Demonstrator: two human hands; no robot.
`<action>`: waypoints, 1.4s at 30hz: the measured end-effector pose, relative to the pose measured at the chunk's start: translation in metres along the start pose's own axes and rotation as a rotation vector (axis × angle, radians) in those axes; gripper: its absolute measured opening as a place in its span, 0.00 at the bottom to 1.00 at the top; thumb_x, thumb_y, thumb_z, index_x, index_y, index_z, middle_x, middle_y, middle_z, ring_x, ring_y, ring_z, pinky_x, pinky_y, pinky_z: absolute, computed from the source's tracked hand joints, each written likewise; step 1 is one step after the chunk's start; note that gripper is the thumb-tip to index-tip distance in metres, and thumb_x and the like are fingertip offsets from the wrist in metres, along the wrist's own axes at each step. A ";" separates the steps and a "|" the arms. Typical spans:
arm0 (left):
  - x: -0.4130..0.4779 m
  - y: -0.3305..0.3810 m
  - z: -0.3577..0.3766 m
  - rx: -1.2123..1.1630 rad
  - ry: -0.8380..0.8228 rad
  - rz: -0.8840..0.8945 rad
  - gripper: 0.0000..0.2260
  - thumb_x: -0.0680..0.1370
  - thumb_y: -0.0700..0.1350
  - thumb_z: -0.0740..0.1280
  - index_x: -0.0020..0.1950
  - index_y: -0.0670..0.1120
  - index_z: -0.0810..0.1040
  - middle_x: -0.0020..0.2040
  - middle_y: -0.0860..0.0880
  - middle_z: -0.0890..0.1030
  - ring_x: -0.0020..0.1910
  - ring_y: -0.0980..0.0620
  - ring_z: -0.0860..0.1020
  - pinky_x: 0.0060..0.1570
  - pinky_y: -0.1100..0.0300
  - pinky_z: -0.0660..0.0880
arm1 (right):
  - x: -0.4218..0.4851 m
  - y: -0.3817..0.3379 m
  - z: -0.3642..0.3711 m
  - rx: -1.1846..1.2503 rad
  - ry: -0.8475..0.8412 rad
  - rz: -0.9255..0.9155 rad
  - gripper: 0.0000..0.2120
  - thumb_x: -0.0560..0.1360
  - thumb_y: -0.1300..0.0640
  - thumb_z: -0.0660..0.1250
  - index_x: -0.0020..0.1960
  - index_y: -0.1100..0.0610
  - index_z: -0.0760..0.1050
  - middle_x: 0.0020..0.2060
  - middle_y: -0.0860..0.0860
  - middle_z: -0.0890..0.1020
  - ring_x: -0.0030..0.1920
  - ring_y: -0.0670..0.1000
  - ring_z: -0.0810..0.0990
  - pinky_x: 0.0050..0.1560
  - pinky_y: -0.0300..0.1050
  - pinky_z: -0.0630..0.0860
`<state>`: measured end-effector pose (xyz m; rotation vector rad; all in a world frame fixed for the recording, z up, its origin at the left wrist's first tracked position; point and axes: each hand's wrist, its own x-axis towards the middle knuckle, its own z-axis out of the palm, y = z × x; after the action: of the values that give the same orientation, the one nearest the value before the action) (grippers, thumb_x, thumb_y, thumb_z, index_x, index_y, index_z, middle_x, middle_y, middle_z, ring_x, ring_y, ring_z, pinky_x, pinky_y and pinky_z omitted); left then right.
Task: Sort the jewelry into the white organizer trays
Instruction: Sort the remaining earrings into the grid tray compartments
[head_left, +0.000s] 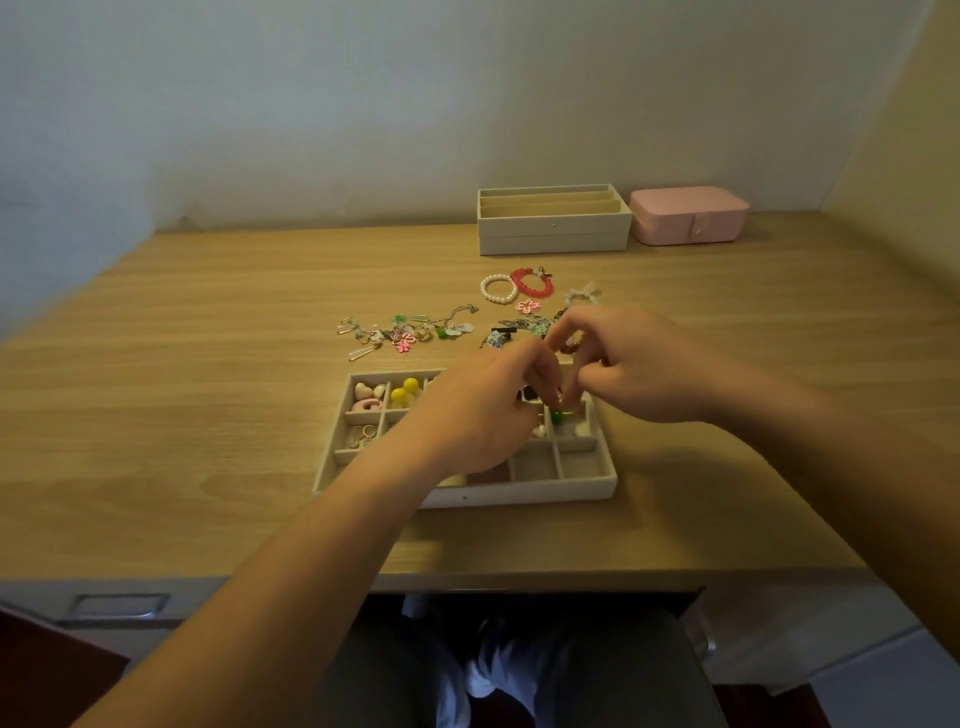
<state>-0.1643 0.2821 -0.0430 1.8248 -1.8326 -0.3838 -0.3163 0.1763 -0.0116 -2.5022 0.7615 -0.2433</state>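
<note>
My left hand (483, 410) and right hand (628, 364) meet over the right-middle compartments of the white tray (519, 493). Both have their fingers curled in, tips together, and they seem to pinch a small piece (563, 402) between them, though it is too tiny for me to name. To do this step well I'd lower it straight into one cell and let go only once it is below the dividers, near the green bead (556, 415). The loose jewelry (405, 330) lies just beyond the tray, with the pearl bracelet (497, 289) and red bracelet (532, 283) further back. The tray sits near the front edge of the surface (208, 389), so I'd avoid nudging it towards me. There is open room to the left. The stacked trays (553, 228) and pink box (688, 215) stand at the wall, well apart.
</note>
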 end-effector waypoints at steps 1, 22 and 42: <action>0.000 -0.002 -0.005 -0.021 0.028 -0.014 0.14 0.73 0.35 0.65 0.51 0.53 0.73 0.50 0.58 0.82 0.37 0.70 0.73 0.38 0.67 0.66 | 0.006 -0.002 0.000 0.043 0.041 -0.006 0.14 0.78 0.66 0.64 0.58 0.50 0.75 0.39 0.45 0.86 0.41 0.40 0.84 0.46 0.41 0.80; 0.082 -0.119 -0.058 0.150 0.052 -0.404 0.08 0.75 0.46 0.75 0.53 0.53 0.84 0.45 0.54 0.80 0.43 0.55 0.78 0.47 0.56 0.79 | 0.171 -0.004 0.050 0.057 -0.039 -0.008 0.11 0.78 0.57 0.70 0.61 0.53 0.82 0.52 0.47 0.82 0.54 0.47 0.80 0.50 0.38 0.78; 0.059 -0.066 -0.091 -0.260 0.164 -0.256 0.08 0.78 0.51 0.69 0.43 0.49 0.81 0.37 0.50 0.79 0.37 0.53 0.73 0.35 0.60 0.71 | 0.115 -0.019 0.006 0.407 0.205 -0.132 0.13 0.77 0.53 0.74 0.59 0.56 0.79 0.46 0.49 0.85 0.43 0.46 0.85 0.42 0.40 0.82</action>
<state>-0.0568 0.2347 0.0058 1.8504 -1.3744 -0.5217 -0.2107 0.1273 -0.0040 -2.1602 0.5566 -0.6425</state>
